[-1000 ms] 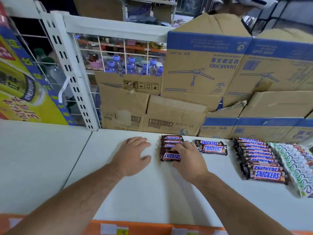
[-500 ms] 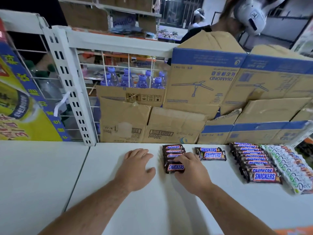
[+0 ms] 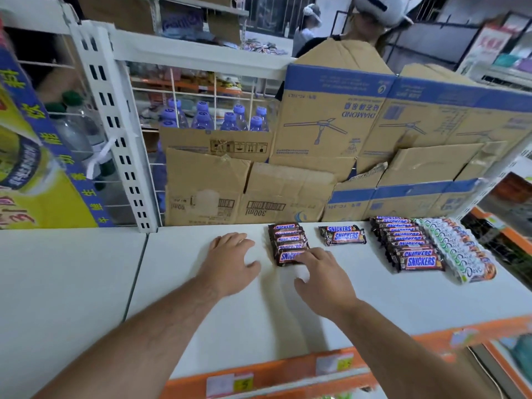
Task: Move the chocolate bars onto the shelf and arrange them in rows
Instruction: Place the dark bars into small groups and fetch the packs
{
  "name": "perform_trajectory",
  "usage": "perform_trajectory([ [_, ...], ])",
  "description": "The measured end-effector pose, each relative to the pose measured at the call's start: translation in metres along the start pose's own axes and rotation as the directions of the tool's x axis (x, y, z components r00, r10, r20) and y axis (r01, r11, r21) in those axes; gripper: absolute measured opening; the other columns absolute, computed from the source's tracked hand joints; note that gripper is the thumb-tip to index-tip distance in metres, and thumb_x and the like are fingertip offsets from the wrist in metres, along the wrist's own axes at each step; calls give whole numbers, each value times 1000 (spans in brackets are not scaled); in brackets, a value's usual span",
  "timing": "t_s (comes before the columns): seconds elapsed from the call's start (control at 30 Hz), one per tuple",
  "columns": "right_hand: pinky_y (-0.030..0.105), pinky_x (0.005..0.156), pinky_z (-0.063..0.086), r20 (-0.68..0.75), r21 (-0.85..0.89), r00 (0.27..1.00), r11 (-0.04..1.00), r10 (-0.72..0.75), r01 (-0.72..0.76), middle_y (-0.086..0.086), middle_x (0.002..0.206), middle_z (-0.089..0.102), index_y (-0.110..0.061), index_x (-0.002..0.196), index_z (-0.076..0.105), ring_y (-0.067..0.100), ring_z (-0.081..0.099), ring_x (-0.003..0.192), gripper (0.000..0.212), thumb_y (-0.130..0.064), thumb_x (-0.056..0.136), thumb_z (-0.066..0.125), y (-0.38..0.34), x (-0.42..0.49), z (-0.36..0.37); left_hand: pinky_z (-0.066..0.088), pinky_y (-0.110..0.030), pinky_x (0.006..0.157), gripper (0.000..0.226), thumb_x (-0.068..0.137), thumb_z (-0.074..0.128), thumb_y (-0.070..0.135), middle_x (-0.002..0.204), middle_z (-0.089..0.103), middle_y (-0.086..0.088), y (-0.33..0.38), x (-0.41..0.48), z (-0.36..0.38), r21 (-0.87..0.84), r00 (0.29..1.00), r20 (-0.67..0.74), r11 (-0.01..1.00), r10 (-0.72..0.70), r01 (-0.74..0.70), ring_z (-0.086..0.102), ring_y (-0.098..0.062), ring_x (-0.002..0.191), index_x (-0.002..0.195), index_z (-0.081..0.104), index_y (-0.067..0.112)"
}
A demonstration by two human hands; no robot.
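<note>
On the white shelf [image 3: 201, 326] lies a short row of several Snickers bars [image 3: 285, 239], running front to back. My right hand [image 3: 324, 280] has its fingertips on the nearest bar of that row, fingers fairly straight. My left hand [image 3: 230, 260] rests flat on the shelf just left of the row, fingers spread. Two more Snickers bars [image 3: 342, 235] lie side by side to the right. Farther right is a long row of Snickers bars [image 3: 408, 246], and beside it a row of white Dove bars [image 3: 457, 249].
Flattened cardboard boxes [image 3: 331, 133] stand along the back of the shelf. A white perforated upright [image 3: 115, 125] and a yellow-blue carton [image 3: 31, 156] are at the left. The shelf's orange front edge [image 3: 288, 372] carries price tags. A person with a headset [image 3: 371, 21] stands behind the boxes.
My right hand has loosened from gripping the nearest bar to touching it with its fingertips. The camera tilted up; my left hand stayed flat on the shelf.
</note>
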State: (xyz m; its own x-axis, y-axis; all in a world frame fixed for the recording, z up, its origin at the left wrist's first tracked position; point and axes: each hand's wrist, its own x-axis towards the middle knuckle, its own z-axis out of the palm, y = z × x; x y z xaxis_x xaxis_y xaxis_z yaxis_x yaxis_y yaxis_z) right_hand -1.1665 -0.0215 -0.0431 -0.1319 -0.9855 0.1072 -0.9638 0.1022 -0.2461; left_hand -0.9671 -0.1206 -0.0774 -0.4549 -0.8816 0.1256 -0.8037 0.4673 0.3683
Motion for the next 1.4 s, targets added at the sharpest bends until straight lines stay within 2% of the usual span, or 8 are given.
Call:
perform_trajectory([
  [0.17,32,89,48,75,26,997,999,-31,29,-10,127,51,-29,125,57,13,44,121,45,-34,80,60,-1,-29,-5,15,-39,117,66,77,38,59,150,36,9,13,-24,-13,39,999,46,999,-5,3,25,-10,139,137,47,33],
  [0.3,31,88,49,69,55,991,993,-111,107,-8,122,55,-29,121,60,14,49,118,40,-38,83,57,-10,-50,-10,12,-41,117,58,86,47,55,151,36,9,29,-60,-24,80,999,35,997,-6,3,23,-12,140,139,45,32],
  [0.43,31,88,48,75,57,975,977,-208,204,-7,121,55,-29,121,60,16,49,116,40,-36,81,58,-25,-75,-14,17,-41,116,60,85,44,61,146,42,10,41,-105,-36,107,999,13,994,-37,35,30,-13,137,137,45,32],
  [0.77,30,99,39,177,123,898,914,-403,386,-6,135,46,-29,132,50,16,39,128,46,-40,88,55,-112,-133,-13,26,-38,112,64,76,42,58,139,49,11,16,-251,-84,122,949,-120,944,-292,306,38,-14,131,134,49,32],
  [1.07,31,100,39,214,138,811,839,-545,527,-6,135,46,-32,131,50,15,41,128,46,-40,87,54,-235,-160,-1,32,-35,108,60,75,43,52,133,53,8,-63,-341,-138,43,886,-231,906,-402,422,42,-16,127,130,54,29],
  [1.2,32,92,44,213,168,784,813,-582,558,-5,121,53,-34,119,56,15,48,117,38,-45,82,55,-315,-166,19,29,-35,109,57,76,45,52,134,52,9,-129,-379,-166,35,864,-256,890,-432,455,41,-14,127,129,53,31],
  [1.3,32,77,47,238,169,776,812,-584,559,-9,99,58,-33,95,61,14,56,104,39,-50,64,45,-385,-168,37,24,-33,109,52,81,50,50,134,51,11,-183,-409,-190,38,855,-263,881,-446,471,39,-14,127,130,52,32],
  [1.4,35,84,49,254,134,751,791,-609,596,-8,106,56,-31,105,59,15,53,108,42,-46,67,45,-449,-168,56,24,-35,109,51,85,52,48,135,50,11,-231,-437,-218,41,849,-253,872,-464,488,38,-16,128,133,50,31],
])
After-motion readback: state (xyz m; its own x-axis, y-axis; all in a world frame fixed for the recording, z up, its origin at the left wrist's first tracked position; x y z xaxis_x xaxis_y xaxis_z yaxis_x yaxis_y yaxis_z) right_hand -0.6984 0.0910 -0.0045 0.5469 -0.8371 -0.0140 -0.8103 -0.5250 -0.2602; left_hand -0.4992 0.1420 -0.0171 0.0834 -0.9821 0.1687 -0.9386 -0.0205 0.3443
